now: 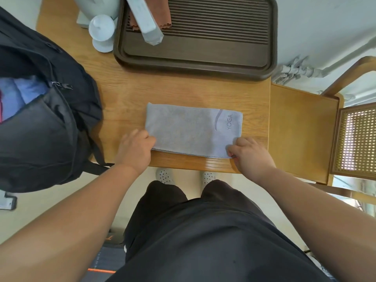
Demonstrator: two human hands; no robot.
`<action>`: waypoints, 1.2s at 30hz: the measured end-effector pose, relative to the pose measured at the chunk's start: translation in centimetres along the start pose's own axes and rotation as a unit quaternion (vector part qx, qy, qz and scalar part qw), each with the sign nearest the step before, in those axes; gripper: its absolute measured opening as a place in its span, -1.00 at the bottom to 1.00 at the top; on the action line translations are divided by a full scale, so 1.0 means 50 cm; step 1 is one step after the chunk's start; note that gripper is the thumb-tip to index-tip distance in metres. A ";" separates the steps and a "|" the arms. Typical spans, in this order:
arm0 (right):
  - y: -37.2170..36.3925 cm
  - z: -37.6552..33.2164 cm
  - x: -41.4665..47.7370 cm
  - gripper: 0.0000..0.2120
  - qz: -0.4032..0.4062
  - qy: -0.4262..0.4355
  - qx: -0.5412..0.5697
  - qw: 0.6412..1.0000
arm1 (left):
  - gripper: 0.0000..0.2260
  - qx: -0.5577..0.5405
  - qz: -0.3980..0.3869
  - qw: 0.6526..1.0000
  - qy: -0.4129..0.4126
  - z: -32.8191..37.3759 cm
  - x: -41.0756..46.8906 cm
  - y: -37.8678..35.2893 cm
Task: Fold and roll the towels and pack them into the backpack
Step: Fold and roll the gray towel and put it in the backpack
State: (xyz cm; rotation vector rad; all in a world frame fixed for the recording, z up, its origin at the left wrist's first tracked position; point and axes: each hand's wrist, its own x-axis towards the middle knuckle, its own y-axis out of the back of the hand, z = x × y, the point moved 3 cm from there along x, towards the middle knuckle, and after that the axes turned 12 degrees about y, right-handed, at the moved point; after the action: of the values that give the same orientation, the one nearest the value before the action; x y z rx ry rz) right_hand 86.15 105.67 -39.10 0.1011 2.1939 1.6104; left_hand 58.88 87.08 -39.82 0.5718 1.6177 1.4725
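Note:
A light grey towel (pixel 191 129) printed with "YOGA" lies folded flat into a long rectangle near the front edge of the wooden table (pixel 126 94). My left hand (pixel 135 149) pinches its near left corner. My right hand (pixel 250 153) pinches its near right corner. A black backpack (pixel 40 129) stands open at the table's left end, with blue and purple cloth (pixel 22 94) showing inside its top opening.
A dark brown slatted tray (pixel 203 47) sits at the back of the table, holding a grey boxy object (pixel 144 19) and a brown cloth (pixel 160 13). A white lidded cup (pixel 101 33) stands left of it. A wooden chair (pixel 305 129) with a cane back is at the right.

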 end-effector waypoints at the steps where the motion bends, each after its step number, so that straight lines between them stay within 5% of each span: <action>1: -0.003 -0.002 -0.001 -0.86 -0.036 -0.013 0.003 0.999 | -0.86 0.004 -0.013 1.000 0.002 0.001 -0.002 -0.002; 4: 0.001 -0.012 0.003 -0.83 -0.076 -0.044 0.000 0.996 | -0.92 0.009 -0.040 0.999 0.023 0.014 -0.012 0.002; 7: 0.019 -0.038 0.028 -0.60 0.003 -0.030 -0.014 0.999 | -0.88 -0.011 0.001 1.000 0.029 0.039 -0.019 0.021; 10: 0.034 -0.079 0.086 -0.51 0.080 -0.014 -0.007 0.997 | -0.70 -0.054 0.028 0.998 0.007 0.076 -0.005 0.026; 15: -0.015 -0.100 0.185 -0.26 0.006 -0.097 0.002 0.995 | -0.32 -0.014 -0.062 0.998 0.022 0.100 0.058 -0.022; 21: -0.062 -0.059 0.164 -0.15 0.010 -0.206 -0.018 0.978 | -0.08 0.023 -0.068 0.997 0.042 0.045 0.103 -0.071; 36: -0.059 -0.063 0.170 -0.12 0.008 -0.212 -0.018 0.977 | -0.17 -0.068 -0.084 0.994 0.024 0.026 0.103 -0.063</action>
State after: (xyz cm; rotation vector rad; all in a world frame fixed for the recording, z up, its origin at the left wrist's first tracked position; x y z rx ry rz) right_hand 77.76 104.42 -43.50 0.4128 1.8392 1.4750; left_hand 57.83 91.31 -44.20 0.3194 1.5482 1.4661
